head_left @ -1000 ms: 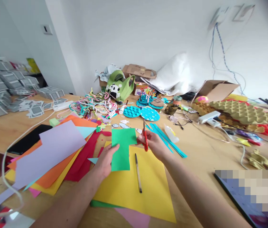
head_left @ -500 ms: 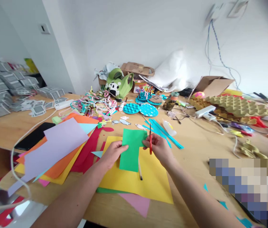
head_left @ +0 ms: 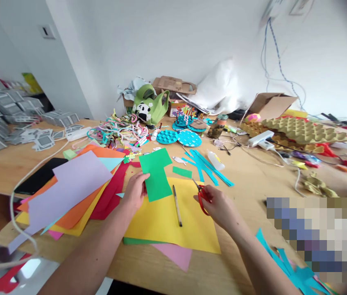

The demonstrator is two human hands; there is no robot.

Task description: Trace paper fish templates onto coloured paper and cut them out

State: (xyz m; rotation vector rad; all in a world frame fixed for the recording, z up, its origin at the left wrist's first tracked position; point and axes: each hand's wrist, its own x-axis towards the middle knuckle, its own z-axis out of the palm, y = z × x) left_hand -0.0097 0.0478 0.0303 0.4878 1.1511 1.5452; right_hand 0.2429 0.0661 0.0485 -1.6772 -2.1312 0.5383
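Observation:
A green paper (head_left: 157, 176) with a notch in its right side is pinched at its left edge by my left hand (head_left: 136, 188). My right hand (head_left: 214, 201) is closed on red-handled scissors (head_left: 203, 198), whose tips point up and left. Between the hands, a small green strip (head_left: 182, 172) lies just above the yellow sheet (head_left: 191, 233). A pen (head_left: 177, 205) rests on that yellow sheet, below and right of the green paper.
Stacked coloured papers (head_left: 71, 180) and a black phone (head_left: 39, 176) are on the left. Blue strips (head_left: 204, 166) and a glue bottle (head_left: 215, 160) lie beyond my right hand. Egg trays (head_left: 308, 133) and a white power strip (head_left: 261, 138) sit at the right.
My left hand has tilted the green paper and moved it left. My right hand has come away from it with the scissors, now lower. The small green strip now lies separately on the table.

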